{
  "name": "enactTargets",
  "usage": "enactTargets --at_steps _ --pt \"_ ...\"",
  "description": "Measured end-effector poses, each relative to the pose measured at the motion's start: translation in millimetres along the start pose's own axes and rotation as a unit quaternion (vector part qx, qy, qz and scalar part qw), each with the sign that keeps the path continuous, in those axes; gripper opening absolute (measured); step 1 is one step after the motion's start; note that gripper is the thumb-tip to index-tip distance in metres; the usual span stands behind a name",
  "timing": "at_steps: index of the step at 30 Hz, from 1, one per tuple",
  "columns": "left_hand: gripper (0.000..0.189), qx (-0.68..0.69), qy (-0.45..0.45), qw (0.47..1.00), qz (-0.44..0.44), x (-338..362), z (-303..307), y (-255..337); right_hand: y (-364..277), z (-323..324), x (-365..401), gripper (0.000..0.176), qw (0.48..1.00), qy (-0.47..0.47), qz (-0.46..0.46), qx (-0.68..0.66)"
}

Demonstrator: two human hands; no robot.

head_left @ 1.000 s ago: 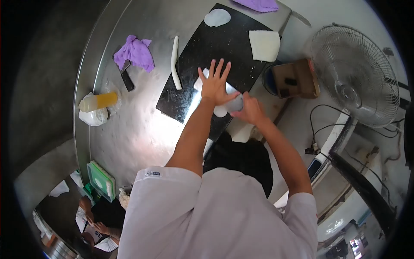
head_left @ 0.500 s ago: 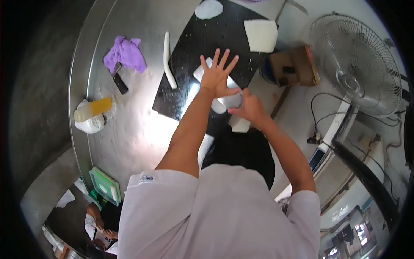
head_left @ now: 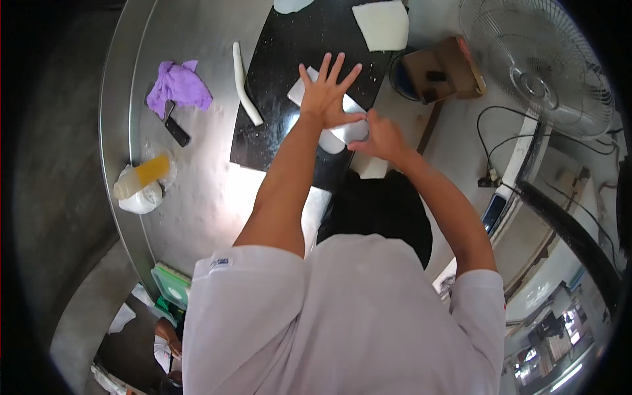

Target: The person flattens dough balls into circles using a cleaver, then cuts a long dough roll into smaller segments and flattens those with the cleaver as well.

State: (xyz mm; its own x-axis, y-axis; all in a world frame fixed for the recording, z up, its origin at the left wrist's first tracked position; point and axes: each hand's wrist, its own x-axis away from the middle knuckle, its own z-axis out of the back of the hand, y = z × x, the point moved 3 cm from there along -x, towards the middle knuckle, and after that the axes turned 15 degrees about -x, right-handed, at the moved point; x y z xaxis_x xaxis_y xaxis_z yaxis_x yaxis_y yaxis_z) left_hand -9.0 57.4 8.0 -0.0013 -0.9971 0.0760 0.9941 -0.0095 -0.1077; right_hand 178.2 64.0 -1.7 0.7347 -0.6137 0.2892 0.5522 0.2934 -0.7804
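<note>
My left hand [head_left: 324,99] lies flat with fingers spread on a shiny flat metal plate [head_left: 357,110] over the black board [head_left: 270,85]. At the plate's near right end, my right hand [head_left: 382,138] pinches its edge between thumb and fingers. A thin white round of dough [head_left: 331,142] peeks out from under the plate; the rest of it is hidden. Left of the hands, a long white dough rope [head_left: 242,85] lies at the board's edge. Another flat dough round [head_left: 293,5] rests at the far end, cut by the frame.
A folded white cloth [head_left: 382,26] lies at the board's far right. On the steel table [head_left: 197,164] are a purple cloth [head_left: 179,85], a black-handled knife [head_left: 176,131] and a bottle of yellow liquid [head_left: 150,172]. A cardboard box [head_left: 454,69] and a fan [head_left: 540,66] stand right. Another person [head_left: 164,345] is lower left.
The camera view has shifted, so the board and table items sit slightly higher or further left. Both hands keep the same pose on the plate.
</note>
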Motion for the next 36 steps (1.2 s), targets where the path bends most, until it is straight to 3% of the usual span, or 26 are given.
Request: enactTargets --at_steps 2,5,8,10,15,16,17,20,22,23,25,26,28,29,30,31,32,35,36 --pt "0.120 -0.008 -0.027 0.999 -0.045 10 3 5 -5 -4 1 0.079 1.000 -0.009 -0.020 -0.015" --pt "0.120 0.041 -0.060 0.991 -0.108 45 -5 32 0 -38 61 0.077 0.997 0.020 -0.031 -0.061" --pt "0.120 0.064 -0.064 0.986 -0.137 34 -9 45 16 -34 68 0.082 0.989 -0.008 -0.111 -0.093" --pt "0.118 0.036 -0.026 0.997 -0.069 17 -3 39 21 -10 46 0.081 0.997 -0.018 -0.061 0.031" --pt "0.120 0.001 0.044 0.998 0.042 0 -5 11 9 22 -9 0.082 0.999 -0.043 -0.004 0.030" --pt "0.121 0.010 0.034 0.999 0.027 3 -6 11 6 20 -10 0.083 0.998 -0.053 0.008 0.036" --pt "0.121 0.022 0.021 1.000 0.000 9 -6 15 5 14 5 0.087 0.996 -0.079 -0.043 -0.027" --pt "0.117 0.047 -0.025 0.996 -0.073 39 -12 44 15 -17 58 0.083 0.996 -0.044 -0.058 -0.054" --pt "0.116 0.059 -0.016 0.993 -0.096 27 -12 50 23 -1 46 0.082 0.998 -0.027 -0.059 -0.007" --pt "0.116 0.066 -0.027 0.993 -0.097 29 -14 51 21 -3 55 0.082 0.997 -0.024 -0.066 0.024" --pt "0.115 0.047 0.045 0.997 -0.030 8 -13 45 46 3 36 0.084 0.999 -0.033 -0.036 0.023" --pt "0.115 0.049 0.041 0.997 -0.033 8 -14 43 44 11 23 0.083 0.999 -0.042 -0.005 0.027" --pt "0.115 0.049 0.088 0.993 0.054 -3 -10 20 30 35 -11 0.081 0.998 -0.044 0.035 0.035" --pt "0.115 0.030 0.069 0.995 0.064 -5 -10 11 21 37 -21 0.082 0.996 -0.059 0.058 0.038" --pt "0.116 0.013 0.050 0.997 0.062 -3 -12 6 13 36 -28 0.083 0.993 -0.073 0.083 0.042" --pt "0.116 0.016 0.045 0.998 0.045 0 -12 7 5 32 -19 0.084 0.994 -0.107 0.013 0.013" --pt "0.116 0.022 0.031 0.999 0.025 14 -14 12 4 22 -1 0.084 0.994 -0.108 0.013 0.010" --pt "0.114 0.041 0.016 0.999 -0.004 25 -15 41 38 8 22 0.083 0.995 -0.090 -0.012 -0.027" --pt "0.114 0.043 0.029 0.999 -0.007 20 -17 45 42 16 18 0.084 0.998 -0.059 0.024 0.001"
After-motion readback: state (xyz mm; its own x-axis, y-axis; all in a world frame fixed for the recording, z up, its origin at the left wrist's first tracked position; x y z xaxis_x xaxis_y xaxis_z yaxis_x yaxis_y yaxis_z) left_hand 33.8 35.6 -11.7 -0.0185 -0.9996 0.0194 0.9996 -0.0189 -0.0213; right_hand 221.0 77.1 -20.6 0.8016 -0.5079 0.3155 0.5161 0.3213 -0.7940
